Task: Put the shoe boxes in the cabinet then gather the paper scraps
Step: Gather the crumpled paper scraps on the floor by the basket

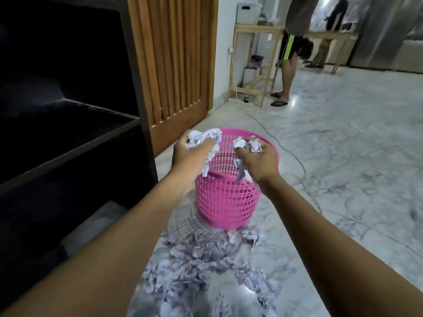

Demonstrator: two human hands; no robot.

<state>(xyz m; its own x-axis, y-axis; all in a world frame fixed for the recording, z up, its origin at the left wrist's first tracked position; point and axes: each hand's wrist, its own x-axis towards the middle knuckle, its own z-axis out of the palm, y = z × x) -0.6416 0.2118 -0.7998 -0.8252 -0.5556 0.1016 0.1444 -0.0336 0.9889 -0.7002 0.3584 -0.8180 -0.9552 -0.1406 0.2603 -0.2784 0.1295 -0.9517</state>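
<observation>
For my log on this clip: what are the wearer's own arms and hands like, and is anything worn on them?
Both forearms are bare as far as the frame shows, with no sleeve in view. The left hand and right hand wear no gloves. No watch, bracelet or ring shows on the wrists or the visible fingers, and no markings.

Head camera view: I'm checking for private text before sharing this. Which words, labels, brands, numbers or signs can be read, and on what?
No text can be read here.
On the paper scraps: grey marks that may be print, too blurred to read, on the floor and in the left hand and right hand.
On the pink basket: no label shows.
On the white box: no readable mark.
</observation>
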